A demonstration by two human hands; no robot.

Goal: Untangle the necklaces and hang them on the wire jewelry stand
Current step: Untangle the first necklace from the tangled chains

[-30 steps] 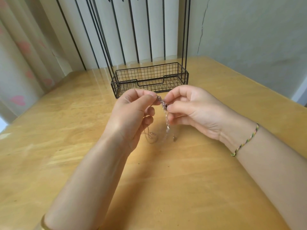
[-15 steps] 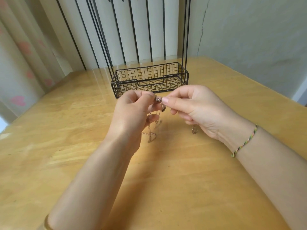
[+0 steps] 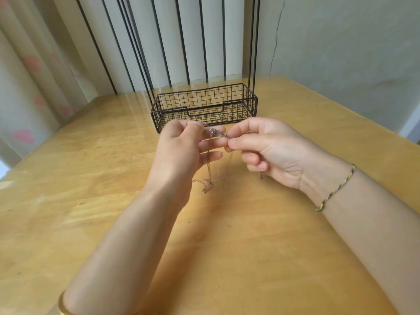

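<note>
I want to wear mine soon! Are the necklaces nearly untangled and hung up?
Not nearly. Done: nothing yet; nothing hangs on the stand or lies in its basket, though its top is out of view. In hand: the left hand and right hand pinch a knot between them, loose chain trailing onto the table. Left: free the knot, then hang each necklace.

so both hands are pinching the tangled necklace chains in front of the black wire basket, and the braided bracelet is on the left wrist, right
No. The head view shows the multicoloured braided thread bracelet on the right wrist, not the left. The rest holds: the left hand and right hand both pinch the tangled thin metal necklace chains in front of the black wire basket.
</note>
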